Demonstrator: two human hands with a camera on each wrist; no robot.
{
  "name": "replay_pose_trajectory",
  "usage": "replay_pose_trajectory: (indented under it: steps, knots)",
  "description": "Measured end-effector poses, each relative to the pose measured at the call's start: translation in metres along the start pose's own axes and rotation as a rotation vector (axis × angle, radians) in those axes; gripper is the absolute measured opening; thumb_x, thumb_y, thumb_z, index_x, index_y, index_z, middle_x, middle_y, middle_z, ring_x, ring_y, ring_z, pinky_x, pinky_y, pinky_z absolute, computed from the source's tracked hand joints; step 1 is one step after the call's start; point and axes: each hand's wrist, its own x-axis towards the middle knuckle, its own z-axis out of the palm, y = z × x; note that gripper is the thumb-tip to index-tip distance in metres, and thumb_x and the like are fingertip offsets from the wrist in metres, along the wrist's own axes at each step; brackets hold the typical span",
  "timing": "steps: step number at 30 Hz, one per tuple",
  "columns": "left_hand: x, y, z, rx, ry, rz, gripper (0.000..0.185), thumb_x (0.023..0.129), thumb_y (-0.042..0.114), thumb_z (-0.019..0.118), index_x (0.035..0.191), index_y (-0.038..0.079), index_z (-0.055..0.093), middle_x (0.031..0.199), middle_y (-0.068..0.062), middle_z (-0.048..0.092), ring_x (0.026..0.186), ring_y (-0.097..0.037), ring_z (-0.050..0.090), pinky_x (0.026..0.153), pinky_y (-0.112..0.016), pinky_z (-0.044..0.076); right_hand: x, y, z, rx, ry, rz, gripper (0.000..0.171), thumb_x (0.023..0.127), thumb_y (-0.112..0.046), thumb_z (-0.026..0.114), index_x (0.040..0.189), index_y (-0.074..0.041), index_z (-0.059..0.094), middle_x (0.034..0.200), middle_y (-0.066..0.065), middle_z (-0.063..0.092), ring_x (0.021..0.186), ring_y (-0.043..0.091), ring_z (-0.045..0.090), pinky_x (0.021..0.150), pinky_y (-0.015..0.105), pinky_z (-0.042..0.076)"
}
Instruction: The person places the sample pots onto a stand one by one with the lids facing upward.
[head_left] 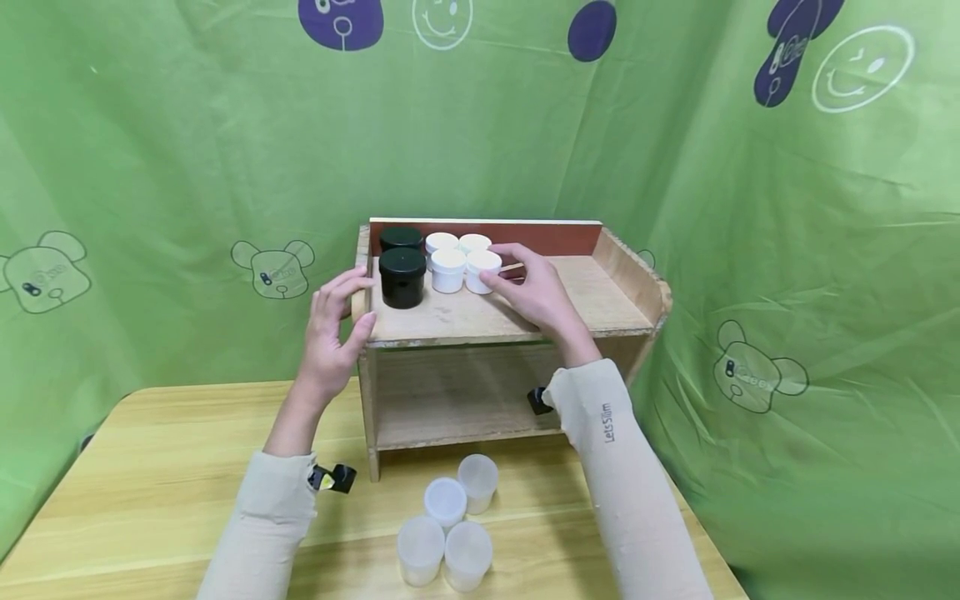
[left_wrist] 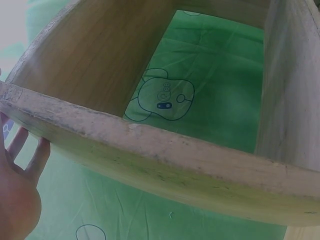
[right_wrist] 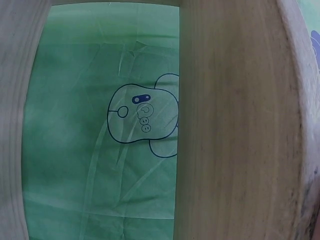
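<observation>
My right hand point(head_left: 536, 292) pinches a small white lidded jar point(head_left: 482, 279) between thumb and fingers on the top board of a wooden shelf point(head_left: 442, 318). Left of it, side by side, stands another white jar point(head_left: 447, 275); two more white jars sit close behind them. Further left a larger black jar point(head_left: 402, 287) has a second black jar point(head_left: 401, 237) behind it. My left hand point(head_left: 327, 337) rests on the shelf's left side panel, thumb at the front edge. In the left wrist view its fingers point(left_wrist: 37, 160) touch the panel's outer face. The right wrist view shows only the shelf's boards.
Several translucent jars point(head_left: 421, 548) stand grouped on the wooden table point(head_left: 187, 467) in front of the shelf. The shelf has a lower board point(head_left: 457, 400), a raised right side panel point(head_left: 633, 271) and a reddish back panel point(head_left: 547, 239). Green curtains point(head_left: 187, 167) hang behind and to the right.
</observation>
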Motion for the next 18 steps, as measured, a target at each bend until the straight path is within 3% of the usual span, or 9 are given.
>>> replay_pose_trajectory:
  steps: [18]
  knots:
    - [0.0003,-0.0019,-0.0004,0.027,0.0,0.011,0.045,0.096,0.027,0.058,0.139,0.014,0.057,0.157,-0.002,0.048,0.134,-0.022,0.043,0.109,-0.048,0.034,0.0012,0.0038,0.0004,-0.021,0.004,-0.014,0.055,0.095,-0.027,0.075,0.145,-0.013,0.057,0.135,0.016,0.063,0.119,0.031,0.064,0.106,0.046,0.051]
